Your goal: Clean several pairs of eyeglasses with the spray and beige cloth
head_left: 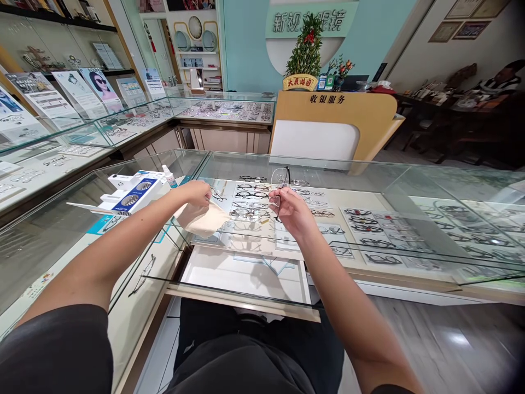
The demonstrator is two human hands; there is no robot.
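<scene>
My left hand [197,193] is closed on a cream cleaning cloth [203,220], which hangs down over the glass counter top. My right hand [292,210] pinches a pair of dark-framed eyeglasses [280,176] and holds them up above the counter; one lens and the dark frame edge show over the fingers. The cloth and the glasses are apart. Close to my left hand stands a small white spray bottle [168,176], beside a blue and white box [139,192].
Rows of eyeglass frames [251,194] lie inside the glass display counter [410,183]. Below, a white drawer [246,279] is pulled out toward my lap. Across the aisle stands a wooden cashier desk [336,104] with a plant [305,49]. A person [506,79] sits at the far right.
</scene>
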